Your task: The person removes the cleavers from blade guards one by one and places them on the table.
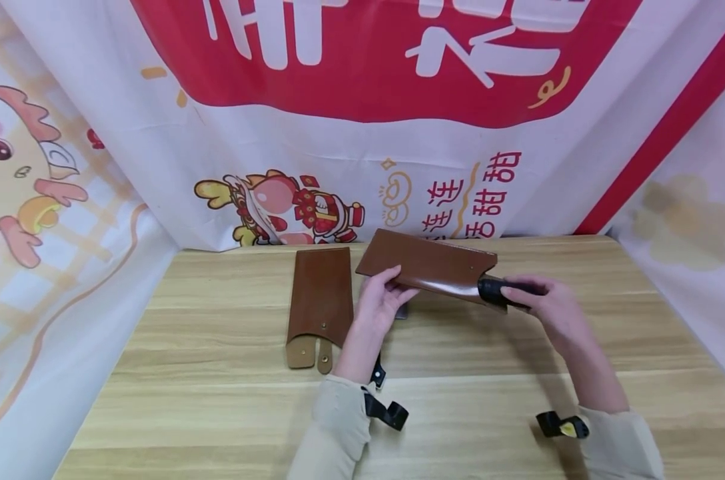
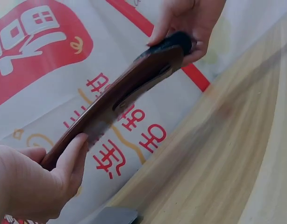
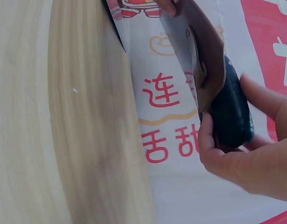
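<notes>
A brown leather knife sheath (image 1: 425, 263) is held tilted above the table, with a knife's black handle (image 1: 493, 291) sticking out of its right end. Its far left end is pinched between the thumb and fingers of my left hand (image 1: 377, 305). My right hand (image 1: 551, 307) grips the black handle. The blade is mostly hidden; the left wrist view shows the sheath (image 2: 85, 119) nearly edge-on, its side strap along the opening. Under my left forearm lies another knife, its dark blade (image 1: 402, 311) and black handle end (image 1: 378, 375) only partly visible.
A second brown leather sheath (image 1: 320, 293) lies flat to the left of my left hand, its snap straps toward me. The wooden table (image 1: 218, 400) ends at a white printed cloth (image 1: 362, 153) standing behind it. Black wrist mounts (image 1: 389, 412) protrude beside both forearms.
</notes>
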`<state>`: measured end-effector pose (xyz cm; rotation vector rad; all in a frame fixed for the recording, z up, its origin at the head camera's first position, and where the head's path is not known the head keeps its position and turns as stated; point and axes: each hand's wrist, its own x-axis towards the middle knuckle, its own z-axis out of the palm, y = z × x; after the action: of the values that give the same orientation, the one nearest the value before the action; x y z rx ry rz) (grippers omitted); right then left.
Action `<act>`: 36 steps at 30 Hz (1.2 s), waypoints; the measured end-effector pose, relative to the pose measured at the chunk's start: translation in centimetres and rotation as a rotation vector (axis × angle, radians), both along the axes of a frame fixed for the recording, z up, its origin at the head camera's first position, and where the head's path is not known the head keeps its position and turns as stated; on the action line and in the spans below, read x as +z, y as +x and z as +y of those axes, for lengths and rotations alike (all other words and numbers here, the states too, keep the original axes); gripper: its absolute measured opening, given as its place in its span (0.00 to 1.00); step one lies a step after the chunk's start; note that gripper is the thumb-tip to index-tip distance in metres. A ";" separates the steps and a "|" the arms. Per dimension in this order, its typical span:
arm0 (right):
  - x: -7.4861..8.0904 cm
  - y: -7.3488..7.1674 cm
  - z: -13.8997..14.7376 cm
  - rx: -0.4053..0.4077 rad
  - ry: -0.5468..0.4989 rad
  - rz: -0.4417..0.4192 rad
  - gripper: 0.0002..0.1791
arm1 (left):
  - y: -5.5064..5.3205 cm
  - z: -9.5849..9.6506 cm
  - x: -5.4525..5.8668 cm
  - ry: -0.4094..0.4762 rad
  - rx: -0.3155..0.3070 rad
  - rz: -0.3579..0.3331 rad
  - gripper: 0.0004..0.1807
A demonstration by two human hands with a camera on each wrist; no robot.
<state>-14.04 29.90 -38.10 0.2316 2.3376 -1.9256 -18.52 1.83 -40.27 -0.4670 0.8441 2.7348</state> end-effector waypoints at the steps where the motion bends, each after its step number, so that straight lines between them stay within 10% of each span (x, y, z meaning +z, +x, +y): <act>1: -0.1 0.0 0.1 -0.030 -0.119 -0.008 0.15 | 0.1 0.1 0.1 0.002 0.008 0.003 0.32; 7: -0.3 0.1 0.4 -0.194 -1.010 -0.085 0.07 | 0.6 0.9 0.3 0.064 0.066 0.028 0.30; 11: -0.6 0.0 0.2 -0.205 -1.294 -0.165 0.09 | 0.8 1.2 0.4 0.099 0.128 0.031 0.26; 30: 0.0 -0.5 -0.4 -0.132 -1.237 -0.177 0.07 | 2.1 2.8 0.0 0.072 0.209 0.048 0.13; 36: -0.5 -0.1 -1.2 -0.069 -1.318 -0.151 0.10 | 2.0 3.1 0.0 0.176 0.171 0.043 0.29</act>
<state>-14.15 28.74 -38.59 0.2836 0.6187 -2.8180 -16.47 4.94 -40.30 -0.4656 0.5900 2.9517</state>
